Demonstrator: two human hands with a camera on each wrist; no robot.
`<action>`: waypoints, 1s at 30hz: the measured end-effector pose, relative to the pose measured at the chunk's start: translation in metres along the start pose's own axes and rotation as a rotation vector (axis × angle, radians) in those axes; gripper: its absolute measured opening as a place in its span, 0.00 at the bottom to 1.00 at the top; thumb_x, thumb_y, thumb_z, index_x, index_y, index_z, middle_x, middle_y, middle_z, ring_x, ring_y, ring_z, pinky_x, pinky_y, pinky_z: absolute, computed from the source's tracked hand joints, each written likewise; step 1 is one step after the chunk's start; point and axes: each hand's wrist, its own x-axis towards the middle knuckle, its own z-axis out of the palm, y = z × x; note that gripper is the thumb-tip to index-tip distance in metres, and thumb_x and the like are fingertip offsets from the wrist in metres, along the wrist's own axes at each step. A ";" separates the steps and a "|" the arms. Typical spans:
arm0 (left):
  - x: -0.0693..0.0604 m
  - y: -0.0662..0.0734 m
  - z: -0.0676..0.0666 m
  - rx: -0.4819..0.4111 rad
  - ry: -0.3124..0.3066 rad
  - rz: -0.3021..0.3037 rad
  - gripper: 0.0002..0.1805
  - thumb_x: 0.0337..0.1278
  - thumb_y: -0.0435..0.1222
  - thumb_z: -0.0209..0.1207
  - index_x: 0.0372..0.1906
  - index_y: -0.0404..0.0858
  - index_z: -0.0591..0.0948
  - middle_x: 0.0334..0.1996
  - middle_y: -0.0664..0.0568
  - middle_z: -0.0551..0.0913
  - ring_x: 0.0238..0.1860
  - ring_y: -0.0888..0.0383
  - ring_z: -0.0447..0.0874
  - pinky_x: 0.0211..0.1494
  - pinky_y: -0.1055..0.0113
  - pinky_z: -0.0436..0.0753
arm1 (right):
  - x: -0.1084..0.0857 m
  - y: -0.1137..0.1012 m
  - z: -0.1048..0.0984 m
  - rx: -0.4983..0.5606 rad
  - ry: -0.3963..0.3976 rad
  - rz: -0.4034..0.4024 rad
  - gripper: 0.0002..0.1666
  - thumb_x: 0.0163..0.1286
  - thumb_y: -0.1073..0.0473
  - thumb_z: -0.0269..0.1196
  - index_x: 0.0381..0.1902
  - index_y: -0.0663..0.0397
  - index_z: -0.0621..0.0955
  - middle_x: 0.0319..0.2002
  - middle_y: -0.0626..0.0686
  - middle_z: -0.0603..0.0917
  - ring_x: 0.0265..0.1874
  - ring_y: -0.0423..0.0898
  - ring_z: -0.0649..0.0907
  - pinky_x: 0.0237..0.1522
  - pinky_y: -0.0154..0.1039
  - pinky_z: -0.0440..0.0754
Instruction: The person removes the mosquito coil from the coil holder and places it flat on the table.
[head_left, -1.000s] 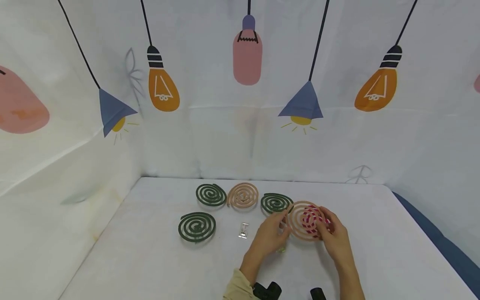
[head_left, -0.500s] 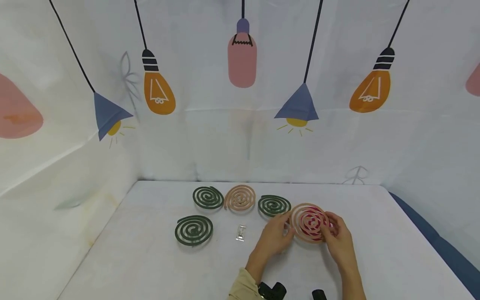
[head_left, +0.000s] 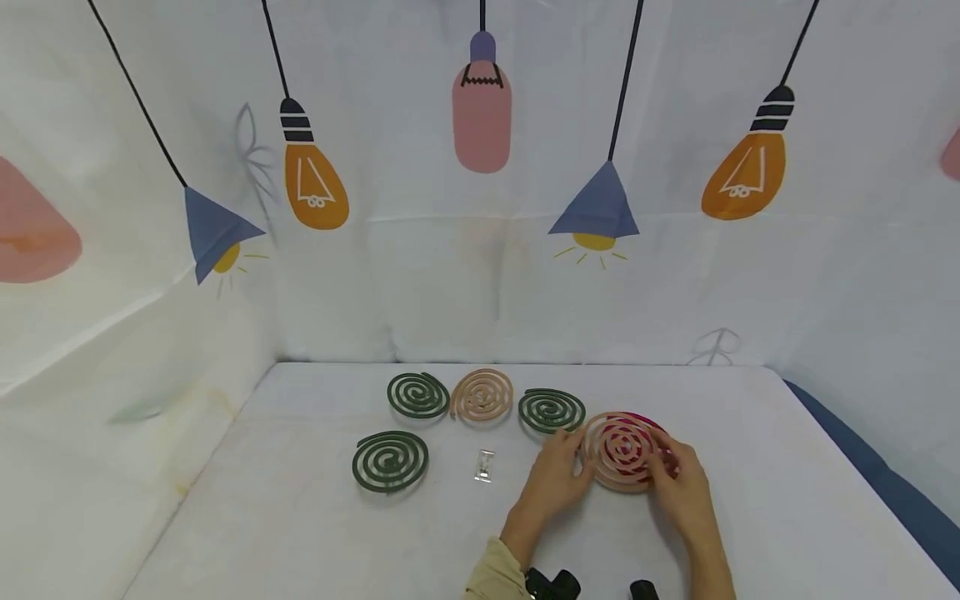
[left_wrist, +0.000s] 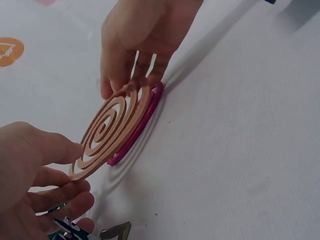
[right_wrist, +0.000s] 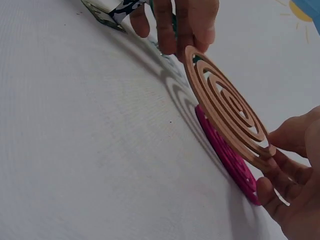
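Observation:
A tan mosquito coil [head_left: 611, 477] is held nearly flat between both hands. My left hand [head_left: 557, 482] pinches its left edge, thumb on top and fingers beneath, as the left wrist view shows. At the opposite edge, my right hand [head_left: 686, 492] pinches the coil between thumb and fingers. Just below it lies a magenta coil [right_wrist: 225, 157], showing through the gaps of the tan spiral. In the right wrist view the two coils look slightly apart at the left side. A lower right fingertip is at the magenta coil's edge; whether it touches, I cannot tell.
Green coils lie at back left [head_left: 417, 395], front left [head_left: 391, 462] and just beyond my left hand [head_left: 552, 410]. Another tan coil [head_left: 482, 395] sits between the back ones. A small shiny metal piece [head_left: 484, 466] lies on the white table [head_left: 300, 517].
Both hands have moved the tan coil slightly right and down, so it now covers more of the magenta coil. The other coils have stayed put; the head view has shifted a little.

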 end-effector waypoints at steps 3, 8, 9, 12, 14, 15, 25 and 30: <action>0.001 0.001 0.003 0.010 -0.016 0.020 0.28 0.53 0.39 0.59 0.61 0.38 0.74 0.43 0.48 0.79 0.44 0.56 0.79 0.47 0.68 0.78 | 0.000 0.003 -0.003 -0.013 0.019 -0.004 0.22 0.68 0.66 0.54 0.60 0.62 0.74 0.48 0.62 0.76 0.35 0.22 0.65 0.35 0.16 0.63; 0.000 0.004 0.005 0.047 -0.049 0.029 0.28 0.53 0.40 0.59 0.61 0.38 0.75 0.44 0.47 0.80 0.45 0.56 0.79 0.45 0.68 0.78 | 0.000 0.006 -0.005 -0.043 0.007 0.051 0.22 0.70 0.64 0.53 0.61 0.59 0.74 0.49 0.61 0.76 0.36 0.22 0.65 0.36 0.14 0.63; 0.000 0.005 0.004 0.058 -0.051 0.030 0.27 0.53 0.41 0.59 0.60 0.38 0.75 0.45 0.47 0.81 0.45 0.56 0.80 0.46 0.67 0.78 | 0.000 0.006 -0.005 -0.048 0.000 0.069 0.22 0.71 0.63 0.53 0.62 0.58 0.74 0.50 0.61 0.76 0.36 0.22 0.65 0.37 0.13 0.63; 0.000 0.007 0.000 0.082 -0.054 0.029 0.27 0.55 0.42 0.58 0.60 0.37 0.75 0.47 0.47 0.82 0.48 0.54 0.81 0.48 0.65 0.79 | 0.000 0.007 -0.005 -0.044 -0.025 0.109 0.22 0.72 0.61 0.52 0.62 0.57 0.73 0.52 0.60 0.76 0.37 0.21 0.65 0.37 0.11 0.63; 0.001 0.008 -0.004 0.085 -0.054 0.031 0.27 0.56 0.42 0.58 0.60 0.37 0.75 0.49 0.46 0.82 0.50 0.53 0.81 0.50 0.63 0.79 | 0.001 0.007 -0.005 -0.038 -0.040 0.119 0.22 0.72 0.61 0.51 0.63 0.57 0.73 0.53 0.61 0.75 0.37 0.20 0.64 0.37 0.11 0.63; 0.001 0.008 -0.005 0.083 -0.054 0.035 0.26 0.56 0.41 0.58 0.60 0.37 0.75 0.49 0.46 0.83 0.51 0.53 0.81 0.51 0.63 0.79 | 0.001 0.008 -0.004 -0.034 -0.041 0.117 0.22 0.72 0.60 0.51 0.63 0.57 0.72 0.53 0.61 0.75 0.37 0.20 0.64 0.37 0.11 0.63; -0.007 0.014 0.002 0.156 -0.079 0.029 0.27 0.55 0.44 0.59 0.60 0.41 0.75 0.48 0.51 0.84 0.49 0.56 0.81 0.43 0.64 0.78 | -0.007 0.018 -0.003 0.008 0.053 0.096 0.22 0.69 0.67 0.51 0.61 0.60 0.74 0.51 0.62 0.77 0.35 0.13 0.64 0.37 0.10 0.64; -0.004 0.020 0.001 0.193 -0.071 0.029 0.27 0.56 0.46 0.58 0.60 0.41 0.75 0.48 0.53 0.84 0.46 0.59 0.81 0.38 0.67 0.73 | -0.001 0.015 -0.003 -0.005 0.104 0.132 0.21 0.70 0.66 0.51 0.60 0.55 0.76 0.51 0.60 0.78 0.34 0.16 0.65 0.36 0.11 0.64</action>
